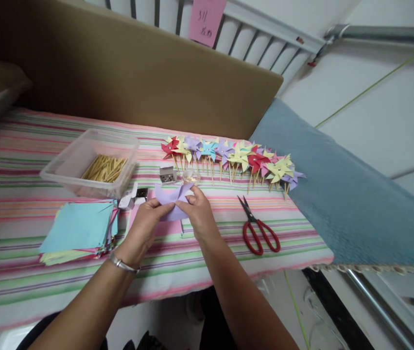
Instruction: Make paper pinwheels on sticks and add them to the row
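Between my two hands is a purple paper square, its corners partly folded in toward the middle. My left hand pinches it from the left, thumb near the centre. From the other side my right hand grips it, thumb also at the centre and fingers behind a raised corner. Below it on the cloth lies pink paper. Just beyond the hands stand a small box of metal pins and a clear round container. Another small open box with dark contents is left of the paper.
Finished paper pinwheels on sticks lie in a row at the back right. Red-handled scissors rest right of my hands. To the left are a plastic bin of wooden sticks and a stack of coloured paper. A cardboard panel stands behind.
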The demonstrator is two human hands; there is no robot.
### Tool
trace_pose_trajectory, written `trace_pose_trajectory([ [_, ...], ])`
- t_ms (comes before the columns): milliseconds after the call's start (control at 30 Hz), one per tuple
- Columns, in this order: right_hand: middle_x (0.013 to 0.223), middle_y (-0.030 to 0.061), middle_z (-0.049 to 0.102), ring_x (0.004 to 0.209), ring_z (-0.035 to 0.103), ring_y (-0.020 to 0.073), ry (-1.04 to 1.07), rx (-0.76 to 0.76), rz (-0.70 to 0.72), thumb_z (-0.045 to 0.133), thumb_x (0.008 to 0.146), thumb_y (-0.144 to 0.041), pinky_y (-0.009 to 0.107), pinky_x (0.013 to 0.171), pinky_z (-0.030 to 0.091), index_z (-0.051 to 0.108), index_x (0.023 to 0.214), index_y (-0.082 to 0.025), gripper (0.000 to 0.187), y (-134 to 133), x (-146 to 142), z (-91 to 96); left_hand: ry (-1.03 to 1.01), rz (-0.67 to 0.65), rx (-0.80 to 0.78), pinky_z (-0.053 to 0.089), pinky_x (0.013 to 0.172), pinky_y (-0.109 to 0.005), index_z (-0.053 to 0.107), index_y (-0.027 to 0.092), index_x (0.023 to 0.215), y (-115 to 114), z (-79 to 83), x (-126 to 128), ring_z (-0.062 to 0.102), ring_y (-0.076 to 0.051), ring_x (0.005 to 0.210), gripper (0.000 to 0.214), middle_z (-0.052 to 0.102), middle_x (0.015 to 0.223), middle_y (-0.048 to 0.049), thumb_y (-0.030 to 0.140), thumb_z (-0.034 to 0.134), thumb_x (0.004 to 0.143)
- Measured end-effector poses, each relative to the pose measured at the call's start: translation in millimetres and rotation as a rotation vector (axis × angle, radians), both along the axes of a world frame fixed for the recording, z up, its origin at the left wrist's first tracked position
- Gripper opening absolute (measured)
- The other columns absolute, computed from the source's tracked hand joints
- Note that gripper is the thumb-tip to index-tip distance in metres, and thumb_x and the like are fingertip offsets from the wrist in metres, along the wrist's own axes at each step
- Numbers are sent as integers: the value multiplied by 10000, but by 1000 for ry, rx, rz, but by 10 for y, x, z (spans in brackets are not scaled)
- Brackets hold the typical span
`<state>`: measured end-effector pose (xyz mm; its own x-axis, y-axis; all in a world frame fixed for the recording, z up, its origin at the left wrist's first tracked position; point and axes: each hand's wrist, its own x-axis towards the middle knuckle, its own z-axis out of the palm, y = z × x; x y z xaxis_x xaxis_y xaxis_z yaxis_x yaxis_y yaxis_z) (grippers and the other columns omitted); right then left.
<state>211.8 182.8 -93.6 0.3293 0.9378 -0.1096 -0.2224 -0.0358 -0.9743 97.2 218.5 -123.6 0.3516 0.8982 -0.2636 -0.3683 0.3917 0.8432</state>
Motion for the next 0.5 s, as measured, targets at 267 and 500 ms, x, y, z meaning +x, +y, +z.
trace_pose_trajectory([
  [267, 660, -48, 645, 546, 603, 147, -11, -27, 18, 701, 596, -203, 254, 558, 475, 535, 1082, -216, 514, -7, -5, -31, 111, 29, -7, 438, 632, -266, 725, 143, 722, 35, -2, -28, 585, -134, 587, 245, 704, 670, -23, 267, 801, 524],
  [500, 663, -29, 652, 586, 621, 165, -72, -117, 75, 704, 600, -214, 286, 585, 487, 498, 1216, -190, 650, -8, 32, -61, 124, 47, -70, 443, 583, -262, 685, 119, 676, 151, 38, -137, 572, -134, 545, 250, 670, 606, -18, 225, 791, 476],
])
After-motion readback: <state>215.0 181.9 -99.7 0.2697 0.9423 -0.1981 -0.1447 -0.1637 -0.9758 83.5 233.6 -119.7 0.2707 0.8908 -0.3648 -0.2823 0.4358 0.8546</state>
